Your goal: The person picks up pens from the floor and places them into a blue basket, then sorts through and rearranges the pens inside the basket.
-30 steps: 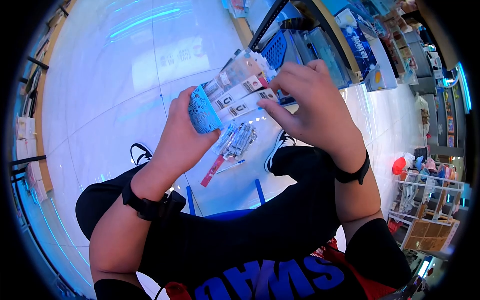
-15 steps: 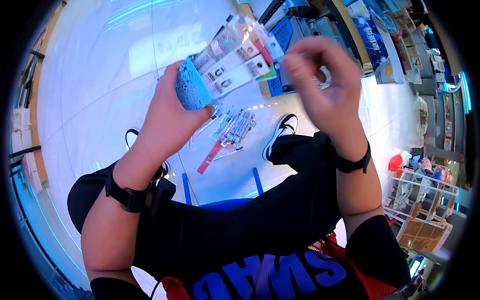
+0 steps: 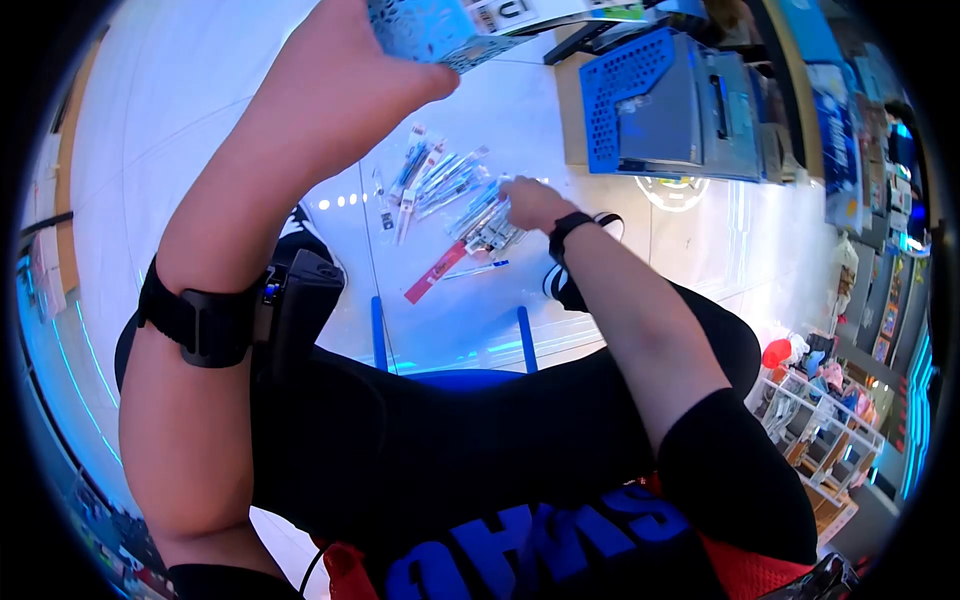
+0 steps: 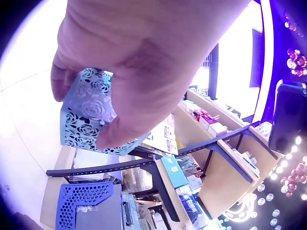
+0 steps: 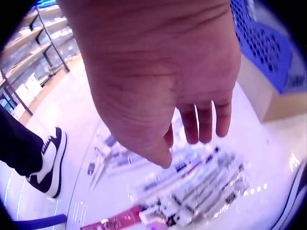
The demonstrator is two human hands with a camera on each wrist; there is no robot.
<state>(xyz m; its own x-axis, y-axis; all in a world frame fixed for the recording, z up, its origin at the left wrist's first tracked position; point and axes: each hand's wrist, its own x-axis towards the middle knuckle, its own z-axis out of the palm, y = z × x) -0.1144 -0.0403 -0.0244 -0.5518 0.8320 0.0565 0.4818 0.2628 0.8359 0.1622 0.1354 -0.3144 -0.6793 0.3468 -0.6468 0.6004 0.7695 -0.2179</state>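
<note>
A light blue openwork pen holder (image 3: 425, 35) with a rose pattern is in my left hand (image 3: 345, 85), whose thumb and fingers grip its sides. Packaged pieces stick out of its mouth, partly cut off at the top of the head view. Low over the floor, my right hand (image 3: 538, 205) has its fingers pointing down at a heap of clear-wrapped pens (image 5: 201, 187). Its thumb tip (image 5: 164, 160) is right over the packets, and the other fingers hang loosely. Beside the heap lie a red strip (image 3: 435, 273) and a looser group of wrapped pens (image 3: 430, 180).
A blue perforated file holder (image 3: 620, 105) stands on a low shelf, ahead and to the right. My black-and-white shoes (image 5: 50, 165) flank the pens. Blue legs (image 3: 378, 335) of a seat show in front of my lap. Stocked shelves line both sides.
My right hand has left the pieces in the pen holder and dropped to the heap on the floor. The left hand has carried the holder up and away, toward the top of the head view.
</note>
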